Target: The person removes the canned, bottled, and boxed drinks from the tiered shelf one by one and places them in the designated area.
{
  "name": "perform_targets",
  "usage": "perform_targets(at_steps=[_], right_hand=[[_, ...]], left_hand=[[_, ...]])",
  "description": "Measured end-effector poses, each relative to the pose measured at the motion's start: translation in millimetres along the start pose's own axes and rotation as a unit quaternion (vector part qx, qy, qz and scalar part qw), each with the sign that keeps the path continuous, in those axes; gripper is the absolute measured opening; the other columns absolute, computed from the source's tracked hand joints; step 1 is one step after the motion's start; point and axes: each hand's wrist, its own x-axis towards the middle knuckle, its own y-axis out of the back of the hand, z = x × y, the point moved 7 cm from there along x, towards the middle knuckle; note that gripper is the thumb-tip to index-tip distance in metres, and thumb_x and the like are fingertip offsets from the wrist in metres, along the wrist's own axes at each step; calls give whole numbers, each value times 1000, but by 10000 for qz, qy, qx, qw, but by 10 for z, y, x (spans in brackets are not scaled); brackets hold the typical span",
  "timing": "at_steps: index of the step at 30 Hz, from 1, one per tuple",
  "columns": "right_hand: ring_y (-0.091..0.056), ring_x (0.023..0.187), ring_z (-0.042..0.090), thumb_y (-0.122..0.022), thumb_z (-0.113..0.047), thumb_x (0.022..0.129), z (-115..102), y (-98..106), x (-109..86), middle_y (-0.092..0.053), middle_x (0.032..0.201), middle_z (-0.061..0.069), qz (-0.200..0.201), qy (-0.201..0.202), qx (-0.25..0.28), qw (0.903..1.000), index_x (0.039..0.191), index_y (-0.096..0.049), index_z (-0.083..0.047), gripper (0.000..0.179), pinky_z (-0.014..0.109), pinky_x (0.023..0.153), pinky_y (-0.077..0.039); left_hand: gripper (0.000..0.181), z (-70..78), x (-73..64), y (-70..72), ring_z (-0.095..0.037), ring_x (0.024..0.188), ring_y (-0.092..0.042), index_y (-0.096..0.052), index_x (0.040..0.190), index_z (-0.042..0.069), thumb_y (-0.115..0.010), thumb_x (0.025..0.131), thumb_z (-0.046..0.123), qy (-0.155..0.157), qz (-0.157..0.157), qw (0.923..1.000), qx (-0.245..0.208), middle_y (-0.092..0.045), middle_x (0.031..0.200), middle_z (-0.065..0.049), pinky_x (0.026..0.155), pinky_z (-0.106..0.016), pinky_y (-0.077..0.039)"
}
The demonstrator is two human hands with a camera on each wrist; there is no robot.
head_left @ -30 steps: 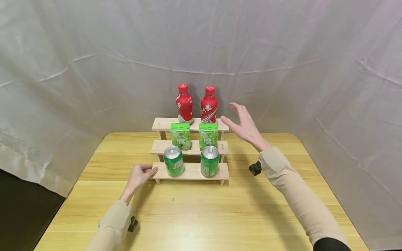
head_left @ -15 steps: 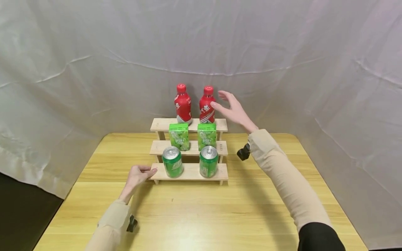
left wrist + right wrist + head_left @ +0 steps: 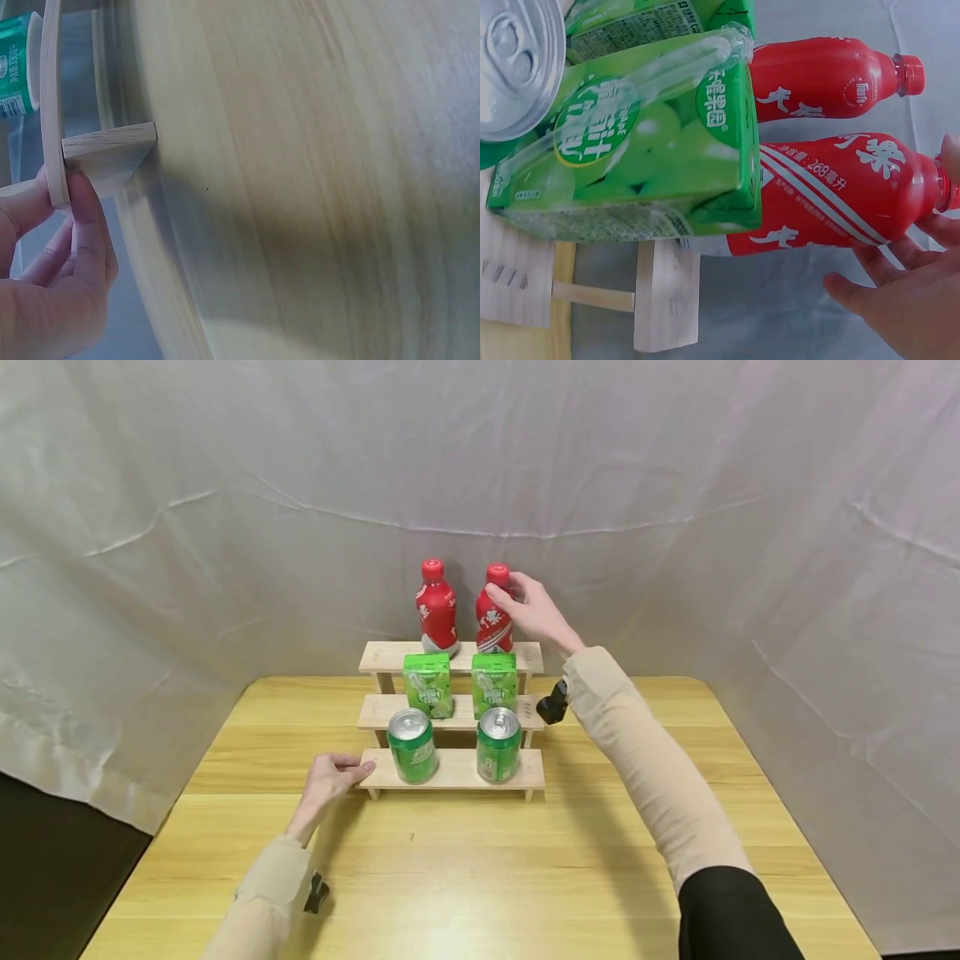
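Observation:
My left hand pinches the left end of the lowest step of a three-tier wooden display stand; the left wrist view shows thumb above and fingers below the board. At the top right, my right hand has its thumb and fingers around the neck of a red plastic bottle, just under the cap. That bottle stands upright on the top step. Beside it is a second red bottle. In the right wrist view, fingers lie along the gripped bottle's shoulder.
Two green juice cartons stand on the middle step, the right carton in front of the gripped bottle. On the lowest step are two green drink cans, a left can and a right can. A grey curtain hangs behind the wooden table.
My right hand has moved left from beside the stand to the right bottle, and its fingers have closed around the neck. The left hand stays on the lowest step.

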Motion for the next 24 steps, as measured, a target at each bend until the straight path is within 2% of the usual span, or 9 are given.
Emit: perform_targets(at_steps=[8, 16, 20, 24], right_hand=[[-56, 131, 34, -52, -30, 105, 1, -29, 42, -57, 139, 23, 173, -124, 217, 9995, 143, -46, 1, 49, 46, 113, -46], [-59, 127, 36, -54, -24, 105, -33, -5, 22, -59, 136, 25, 341, 5, 257, 9991, 138, -49, 3, 43, 47, 110, -48], [-59, 124, 36, -55, -24, 104, -51, 71, -11, -60, 135, 24, 515, -34, 438, 9977, 136, -50, 2, 42, 47, 108, -49], [-58, 126, 37, -54, -23, 105, -56, 233, -41, -59, 136, 26, 718, 34, 552, 9959, 137, -50, 3, 42, 47, 109, -49]], left_hand=[[50, -7, -12, -1, -19, 87, -70, -62, 123, -12, -73, 93, 26, 47, -8, 10000, 7, -71, 114, -29, 86, -38, -60], [50, -1, -17, -7, -22, 89, -71, -62, 123, -12, -73, 93, 26, 70, 22, 9999, 68, -70, 116, -29, 86, -38, -60], [48, -3, -23, -14, -18, 85, -70, -63, 122, -12, -73, 93, 25, 103, 54, 9999, 50, -71, 114, -29, 83, -34, -60], [48, 6, -19, -18, -16, 83, -69, -63, 120, -13, -74, 92, 25, 81, 63, 9999, 35, -71, 113, -30, 80, -32, -60]])
